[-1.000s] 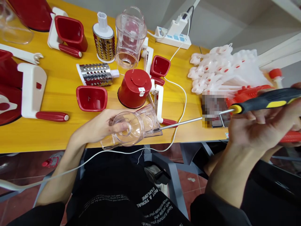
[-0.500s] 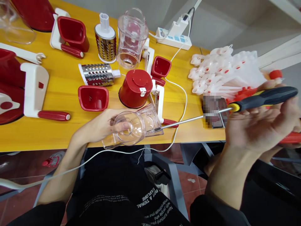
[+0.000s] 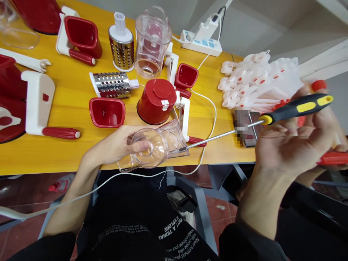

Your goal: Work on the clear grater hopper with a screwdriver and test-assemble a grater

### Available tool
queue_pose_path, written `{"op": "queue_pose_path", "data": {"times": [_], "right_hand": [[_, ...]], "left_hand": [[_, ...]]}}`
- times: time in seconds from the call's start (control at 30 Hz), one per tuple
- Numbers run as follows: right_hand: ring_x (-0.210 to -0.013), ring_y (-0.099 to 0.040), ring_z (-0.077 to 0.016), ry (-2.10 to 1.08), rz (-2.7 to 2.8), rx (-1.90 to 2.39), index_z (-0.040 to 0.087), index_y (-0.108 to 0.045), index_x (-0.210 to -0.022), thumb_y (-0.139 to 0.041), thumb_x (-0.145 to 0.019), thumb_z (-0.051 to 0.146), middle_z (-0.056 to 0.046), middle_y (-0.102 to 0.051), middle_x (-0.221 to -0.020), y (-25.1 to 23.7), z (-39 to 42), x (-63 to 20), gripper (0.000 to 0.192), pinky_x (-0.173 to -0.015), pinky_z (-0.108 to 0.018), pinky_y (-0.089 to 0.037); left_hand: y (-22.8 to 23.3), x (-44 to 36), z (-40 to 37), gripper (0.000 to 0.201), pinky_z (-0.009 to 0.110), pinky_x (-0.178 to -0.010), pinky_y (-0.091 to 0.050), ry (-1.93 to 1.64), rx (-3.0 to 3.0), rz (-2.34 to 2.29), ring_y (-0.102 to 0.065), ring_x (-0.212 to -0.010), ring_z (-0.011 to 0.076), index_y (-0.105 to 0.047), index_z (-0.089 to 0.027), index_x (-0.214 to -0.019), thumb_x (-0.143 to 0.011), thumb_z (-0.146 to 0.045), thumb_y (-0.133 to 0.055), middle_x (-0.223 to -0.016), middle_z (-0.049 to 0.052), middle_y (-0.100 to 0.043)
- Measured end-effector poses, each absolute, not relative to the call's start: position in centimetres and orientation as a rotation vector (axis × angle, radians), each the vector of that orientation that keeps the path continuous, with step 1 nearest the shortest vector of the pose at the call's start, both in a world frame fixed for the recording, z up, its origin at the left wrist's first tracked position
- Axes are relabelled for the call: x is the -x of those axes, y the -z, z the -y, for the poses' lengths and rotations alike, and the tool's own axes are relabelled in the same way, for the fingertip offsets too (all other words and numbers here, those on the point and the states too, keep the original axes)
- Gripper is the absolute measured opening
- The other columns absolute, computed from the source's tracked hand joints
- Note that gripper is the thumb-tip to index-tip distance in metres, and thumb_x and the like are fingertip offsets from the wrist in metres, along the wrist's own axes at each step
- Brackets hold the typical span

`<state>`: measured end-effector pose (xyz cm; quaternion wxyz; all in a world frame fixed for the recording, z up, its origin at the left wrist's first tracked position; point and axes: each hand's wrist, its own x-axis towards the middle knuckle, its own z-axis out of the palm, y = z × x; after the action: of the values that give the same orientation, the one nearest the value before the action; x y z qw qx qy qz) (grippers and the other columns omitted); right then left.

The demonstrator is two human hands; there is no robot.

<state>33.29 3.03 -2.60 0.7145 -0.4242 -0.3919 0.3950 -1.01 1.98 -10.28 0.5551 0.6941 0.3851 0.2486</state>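
Observation:
My left hand (image 3: 119, 145) is closed on a clear plastic housing (image 3: 160, 146) at the table's front edge, its thumb across the round opening. In my right hand (image 3: 288, 145) is a long screwdriver (image 3: 293, 110) with a black and yellow handle; my fingers rest behind and under the handle. The screwdriver's tip sits inside the flared mouth of the housing, and any screw there is too small to make out. Just behind the housing stands a red round base (image 3: 157, 99). A red rectangular hopper (image 3: 107, 112) lies behind my left hand.
Two metal grater drums (image 3: 121, 49), another clear housing (image 3: 152, 43) and white crank arms with red handles (image 3: 61, 132) occupy the table. A white cable (image 3: 214, 116) crosses it from a power strip (image 3: 201, 43). White plastic parts (image 3: 258, 79) and a phone (image 3: 251, 130) lie right, near another person's hand.
The screwdriver handle has turned, now showing its yellow patches, and has shifted slightly left. My right fingers have loosened around it. My left hand and the clear housing stay in place.

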Motion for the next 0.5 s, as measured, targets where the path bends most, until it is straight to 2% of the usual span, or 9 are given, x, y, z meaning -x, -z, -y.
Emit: {"op": "queue_pose_path", "data": {"times": [0.1, 0.2, 0.27, 0.3, 0.37, 0.43, 0.5], "right_hand": [[-0.052, -0.026, 0.0156, -0.872, 0.819, 0.894, 0.028, -0.05, -0.121, -0.048, -0.082, 0.049, 0.013, -0.061, -0.106, 2.4, -2.69, -32.58, 0.044, -0.044, 0.004, -0.027], [-0.057, -0.042, 0.0117, -0.897, 0.694, 0.746, 0.024, -0.048, -0.113, -0.057, -0.078, 0.036, 0.013, -0.06, -0.089, 2.29, -3.03, -32.21, 0.038, -0.041, 0.003, -0.022], [-0.059, -0.045, 0.0125, -0.926, 0.655, 0.702, 0.023, -0.049, -0.11, -0.055, -0.079, 0.029, 0.012, -0.059, -0.086, 2.22, -3.34, -32.27, 0.032, -0.04, 0.006, -0.018], [-0.055, -0.04, 0.0141, -0.932, 0.654, 0.709, 0.024, -0.051, -0.111, -0.051, -0.082, 0.03, 0.011, -0.06, -0.087, 2.17, -3.44, -32.35, 0.029, -0.04, 0.008, -0.017], [-0.045, -0.02, 0.0176, -0.95, 0.672, 0.73, 0.022, -0.054, -0.109, -0.043, -0.086, 0.032, 0.01, -0.061, -0.094, 2.07, -3.41, -32.53, 0.028, -0.041, 0.01, -0.017], [-0.044, -0.001, 0.0186, -0.987, 0.717, 0.74, 0.019, -0.057, -0.109, -0.04, -0.087, 0.034, 0.009, -0.063, -0.104, 1.97, -3.17, -32.62, 0.032, -0.041, 0.009, -0.02], [-0.047, 0.007, 0.0182, -1.024, 0.763, 0.745, 0.019, -0.058, -0.112, -0.04, -0.087, 0.038, 0.008, -0.062, -0.114, 1.91, -2.94, -32.61, 0.037, -0.041, 0.007, -0.024]], "left_hand": [[10.29, 0.99, -1.98, 0.055, 0.029, -0.077, -0.051, -0.588, -1.624, -0.903, -0.063, -0.095, 0.0248, -0.071, -0.015, -0.111, -0.088, -0.064, -0.059, -0.093, 0.007, -0.07], [10.14, 0.92, -2.01, 0.056, 0.03, -0.084, -0.053, -0.591, -1.607, -0.878, -0.064, -0.1, 0.0242, -0.07, -0.015, -0.117, -0.088, -0.062, -0.059, -0.104, 0.008, -0.072], [10.05, 0.88, -2.03, 0.058, 0.029, -0.083, -0.053, -0.587, -1.606, -0.875, -0.065, -0.097, 0.0231, -0.069, -0.015, -0.121, -0.089, -0.062, -0.058, -0.103, 0.007, -0.072], [10.03, 0.86, -2.04, 0.059, 0.029, -0.08, -0.053, -0.583, -1.607, -0.873, -0.065, -0.095, 0.0228, -0.069, -0.015, -0.122, -0.089, -0.062, -0.058, -0.099, 0.007, -0.072], [10.05, 0.86, -2.05, 0.061, 0.028, -0.076, -0.053, -0.578, -1.604, -0.867, -0.064, -0.091, 0.0226, -0.069, -0.014, -0.122, -0.088, -0.064, -0.058, -0.094, 0.007, -0.072], [10.14, 0.89, -2.05, 0.061, 0.028, -0.075, -0.053, -0.581, -1.598, -0.872, -0.065, -0.091, 0.0227, -0.069, -0.014, -0.121, -0.088, -0.064, -0.059, -0.094, 0.007, -0.072], [10.25, 0.96, -2.04, 0.057, 0.028, -0.077, -0.053, -0.588, -1.598, -0.875, -0.066, -0.093, 0.0225, -0.07, -0.016, -0.118, -0.088, -0.063, -0.059, -0.099, 0.007, -0.073]]}}
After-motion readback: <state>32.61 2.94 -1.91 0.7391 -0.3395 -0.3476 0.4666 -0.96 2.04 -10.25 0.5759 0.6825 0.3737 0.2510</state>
